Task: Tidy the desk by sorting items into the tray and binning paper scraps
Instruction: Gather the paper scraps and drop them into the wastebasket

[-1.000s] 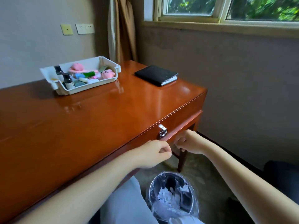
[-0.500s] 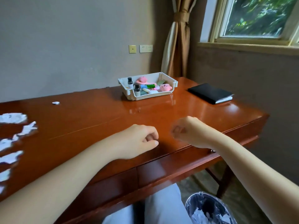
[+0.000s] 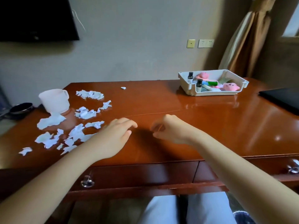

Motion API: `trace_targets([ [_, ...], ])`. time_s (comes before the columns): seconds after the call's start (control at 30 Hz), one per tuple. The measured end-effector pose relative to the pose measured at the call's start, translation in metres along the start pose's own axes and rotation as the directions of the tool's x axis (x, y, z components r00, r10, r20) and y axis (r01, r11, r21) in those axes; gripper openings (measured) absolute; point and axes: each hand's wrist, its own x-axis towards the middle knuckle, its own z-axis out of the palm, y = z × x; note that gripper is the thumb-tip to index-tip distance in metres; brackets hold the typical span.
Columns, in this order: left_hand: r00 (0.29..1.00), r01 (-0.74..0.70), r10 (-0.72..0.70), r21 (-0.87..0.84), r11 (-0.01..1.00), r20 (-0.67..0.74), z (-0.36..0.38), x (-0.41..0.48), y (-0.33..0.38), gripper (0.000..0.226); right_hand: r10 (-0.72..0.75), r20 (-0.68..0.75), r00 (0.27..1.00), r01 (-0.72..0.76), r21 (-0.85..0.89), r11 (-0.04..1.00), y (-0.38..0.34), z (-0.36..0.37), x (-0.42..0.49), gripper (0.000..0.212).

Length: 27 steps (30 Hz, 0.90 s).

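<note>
Head view: paper scraps (image 3: 77, 133) left of left hand (image 3: 115, 137), fingers (image 3: 129, 124) loosely apart (right hand (image 3: 173, 132) blurred, unclear).

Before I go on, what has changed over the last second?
Both hands rose from above the bin to over the desk and moved left, as the view did. The left hand now reaches open toward the paper scraps; the right hand is curled and blurred, nothing seen in it. The tray, its contents and the black notebook stayed put.
</note>
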Motion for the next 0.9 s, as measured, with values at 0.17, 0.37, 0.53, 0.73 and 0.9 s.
trace_targets([
  [0.17, 0.972, 0.205, -0.184, 0.136, 0.969, -0.148, 0.012, -0.028, -0.054, 0.046, -0.085, 0.093, 0.992, 0.083, 0.028, 0.996, -0.035, 0.034, 0.031, 0.042],
  [0.37, 0.888, 0.450, -0.413, 0.193, 0.872, -0.202, 0.018, -0.048, -0.103, 0.061, -0.141, 0.150, 0.978, 0.137, 0.036, 0.990, -0.064, 0.068, 0.056, 0.068],
  [0.53, 0.820, 0.562, -0.519, 0.161, 0.812, -0.242, 0.015, -0.056, -0.125, 0.076, -0.163, 0.168, 0.972, 0.165, 0.003, 0.986, -0.087, 0.092, 0.077, 0.080],
  [0.73, 0.769, 0.625, -0.567, 0.164, 0.763, -0.294, 0.010, -0.063, -0.143, 0.092, -0.204, 0.116, 0.972, 0.209, -0.034, 0.977, -0.103, 0.113, 0.104, 0.079],
  [0.9, 0.727, 0.673, -0.631, 0.098, 0.733, -0.271, 0.012, -0.060, -0.157, 0.085, -0.219, 0.121, 0.968, 0.227, -0.055, 0.972, -0.109, 0.118, 0.125, 0.075],
])
